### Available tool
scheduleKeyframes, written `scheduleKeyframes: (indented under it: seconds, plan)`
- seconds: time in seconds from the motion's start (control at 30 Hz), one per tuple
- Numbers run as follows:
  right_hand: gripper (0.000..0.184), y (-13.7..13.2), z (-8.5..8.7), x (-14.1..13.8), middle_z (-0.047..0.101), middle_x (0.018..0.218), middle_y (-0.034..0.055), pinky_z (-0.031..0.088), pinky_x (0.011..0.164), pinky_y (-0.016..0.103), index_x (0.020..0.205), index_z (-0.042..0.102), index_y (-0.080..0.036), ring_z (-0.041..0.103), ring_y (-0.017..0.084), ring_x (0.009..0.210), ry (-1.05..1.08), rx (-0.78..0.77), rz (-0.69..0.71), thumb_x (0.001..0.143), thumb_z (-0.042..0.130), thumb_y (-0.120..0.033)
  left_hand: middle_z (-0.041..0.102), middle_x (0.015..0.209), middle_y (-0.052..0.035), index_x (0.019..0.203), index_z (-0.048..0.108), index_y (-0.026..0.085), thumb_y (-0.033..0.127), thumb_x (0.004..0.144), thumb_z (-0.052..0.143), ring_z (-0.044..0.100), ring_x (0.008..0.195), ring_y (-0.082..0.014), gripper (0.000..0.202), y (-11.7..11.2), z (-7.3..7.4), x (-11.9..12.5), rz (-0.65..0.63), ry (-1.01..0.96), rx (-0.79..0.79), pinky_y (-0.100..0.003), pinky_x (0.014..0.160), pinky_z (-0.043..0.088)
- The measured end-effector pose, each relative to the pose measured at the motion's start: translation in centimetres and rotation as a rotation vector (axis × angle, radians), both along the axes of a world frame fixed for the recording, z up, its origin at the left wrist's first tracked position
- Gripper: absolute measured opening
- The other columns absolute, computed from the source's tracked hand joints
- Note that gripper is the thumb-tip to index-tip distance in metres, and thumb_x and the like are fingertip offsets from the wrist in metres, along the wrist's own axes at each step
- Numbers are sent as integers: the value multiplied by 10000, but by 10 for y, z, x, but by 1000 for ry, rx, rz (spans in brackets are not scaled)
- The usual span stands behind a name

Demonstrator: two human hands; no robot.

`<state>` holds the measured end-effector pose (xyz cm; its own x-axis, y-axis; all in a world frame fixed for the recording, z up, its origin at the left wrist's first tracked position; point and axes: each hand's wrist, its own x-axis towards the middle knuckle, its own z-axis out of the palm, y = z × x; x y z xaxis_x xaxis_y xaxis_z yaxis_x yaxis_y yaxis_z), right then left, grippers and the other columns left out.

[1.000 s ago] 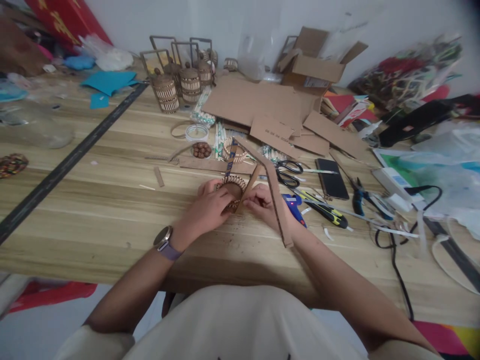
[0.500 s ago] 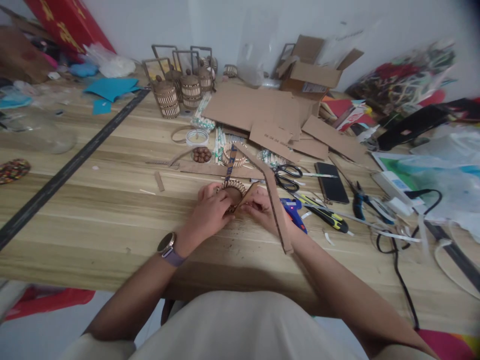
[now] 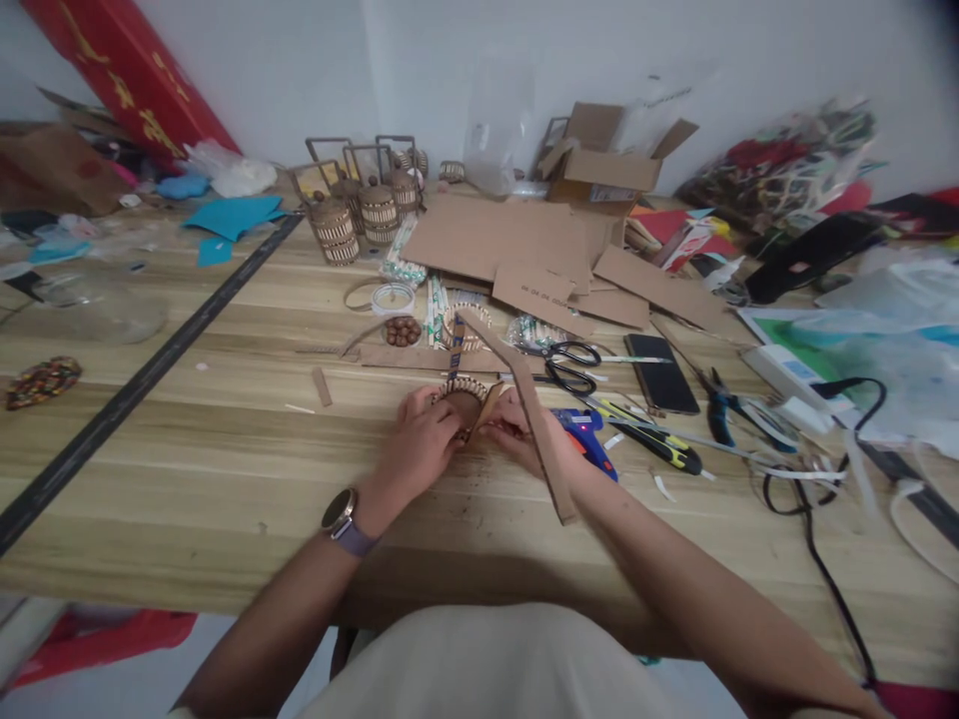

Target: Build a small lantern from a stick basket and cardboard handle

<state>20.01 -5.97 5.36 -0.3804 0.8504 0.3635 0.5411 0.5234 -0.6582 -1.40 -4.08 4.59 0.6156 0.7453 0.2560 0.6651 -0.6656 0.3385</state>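
A small round piece with a striped stick rim (image 3: 460, 385) lies at the table's front middle, partly covered by my fingers. My left hand (image 3: 424, 437), with a watch on its wrist, is closed around the round piece's left side. A long bent cardboard strip (image 3: 528, 399) rises from the piece, folds near the back and runs down across my right wrist. My right hand (image 3: 516, 427) pinches the strip's near end against the right side of the rim. The fingertips of both hands nearly meet; what lies beneath them is hidden.
Right of my hands lie a blue glue gun (image 3: 585, 435), a yellow-black cutter (image 3: 651, 437), black scissors (image 3: 572, 365), a phone (image 3: 662, 373) and pliers (image 3: 719, 404). Behind are brown beads (image 3: 403, 331), a tape roll (image 3: 393, 297), cardboard sheets (image 3: 486, 235) and several lantern-like models (image 3: 334, 235).
The camera view has tilted up slightly, so the table things sit lower in the picture. Both hands keep their hold on the round piece and strip, with only slight finger movement.
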Motion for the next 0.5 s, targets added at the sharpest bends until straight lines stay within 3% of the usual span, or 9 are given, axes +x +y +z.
scheduleKeyframes:
  seconds: [0.1, 0.23, 0.5]
  plan:
    - [116, 1, -5, 0, 602, 821, 31, 469, 676, 276, 814, 683, -204, 574, 180, 770, -31, 2, -33, 884, 623, -133, 702, 1025, -84, 935, 729, 181, 93, 871, 667, 447, 1268, -348, 125, 7, -3, -3, -32, -41, -13, -560, 1099, 422]
    - [123, 1, -10, -2, 616, 847, 36, 492, 725, 293, 943, 736, -227, 586, 196, 809, -32, -4, -55, 912, 628, -178, 710, 1033, -75, 959, 736, 195, 78, 861, 680, 440, 1272, -334, 163, 16, -6, -7, -85, -86, -43, -570, 1126, 398]
    - [137, 3, -1, -6, 607, 876, 50, 527, 821, 367, 984, 742, -233, 590, 206, 788, 34, 1, -17, 942, 611, -240, 701, 1091, -73, 1028, 735, 209, 88, 872, 674, 426, 1311, -333, 206, 24, -12, -11, -140, -109, -30, -559, 1127, 403]
